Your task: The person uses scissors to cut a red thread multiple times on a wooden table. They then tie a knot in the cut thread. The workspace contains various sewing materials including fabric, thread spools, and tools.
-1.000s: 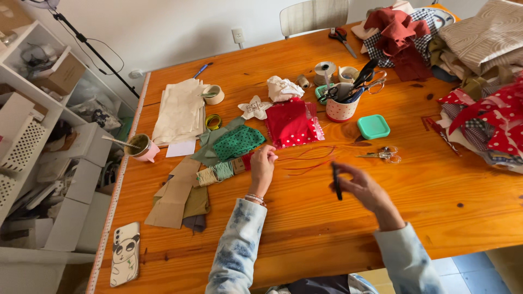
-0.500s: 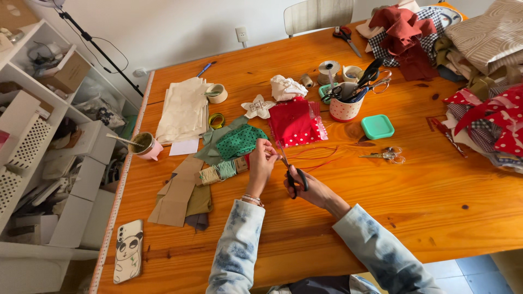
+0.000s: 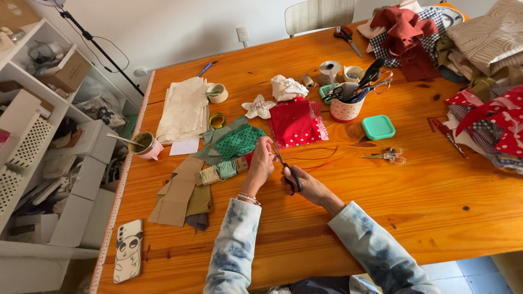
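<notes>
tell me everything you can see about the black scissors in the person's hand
The scissors have dark handles and slim metal blades. The right hand grips the handles; the blades point up and away towards the left hand, whose fingers meet near the tips. They are held just above the wooden table, before the red dotted fabric.

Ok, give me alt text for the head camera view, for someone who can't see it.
A person's right hand works black-handled scissors toward something small pinched in the left hand, over an orange wooden table strewn with fabric scraps. Red polka-dot cloth and a spotted cup of tools lie beyond.
</notes>
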